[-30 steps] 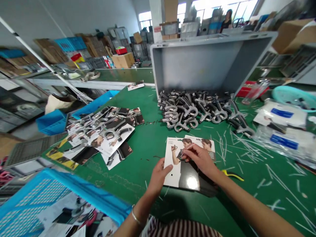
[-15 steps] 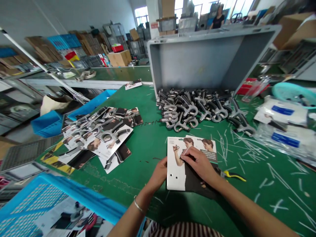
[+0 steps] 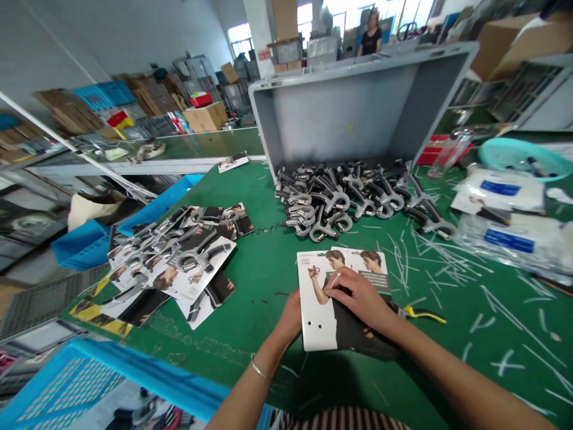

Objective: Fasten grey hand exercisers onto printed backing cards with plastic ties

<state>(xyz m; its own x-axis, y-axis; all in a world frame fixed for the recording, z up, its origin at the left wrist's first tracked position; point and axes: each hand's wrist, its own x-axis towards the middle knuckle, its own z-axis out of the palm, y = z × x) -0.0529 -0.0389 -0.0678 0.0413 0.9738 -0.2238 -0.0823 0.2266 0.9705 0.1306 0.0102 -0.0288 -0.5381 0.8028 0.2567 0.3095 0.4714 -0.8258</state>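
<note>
A printed packaging card [image 3: 317,334] lies in front of me, overlapping a second card [image 3: 372,263] on its right. Small holes show near its lower left corner. My left hand [image 3: 290,316] grips the card's left edge, its fingers hidden beneath. Over the card's middle, my right hand [image 3: 358,295] is pinched on a thin white tie [image 3: 335,278], whose lower end I cannot make out. Cutting pliers with yellow handles [image 3: 423,313] lie beside my right wrist. Grey and black hand grips [image 3: 331,197] are heaped beyond the cards.
A grey crate [image 3: 349,113] lies on its side behind the heap. Carded hand grips [image 3: 197,257] are piled left. White strips [image 3: 447,263] litter the right side, near plastic bags [image 3: 505,233] and a turquoise basin [image 3: 523,156]. A blue basket [image 3: 147,373] stands lower left. One person [image 3: 370,39] is far back.
The view has shifted slightly, so the background sits a little further left. Both hands stay at the card, and the white tie shows a bit more clearly between my right fingertips.
</note>
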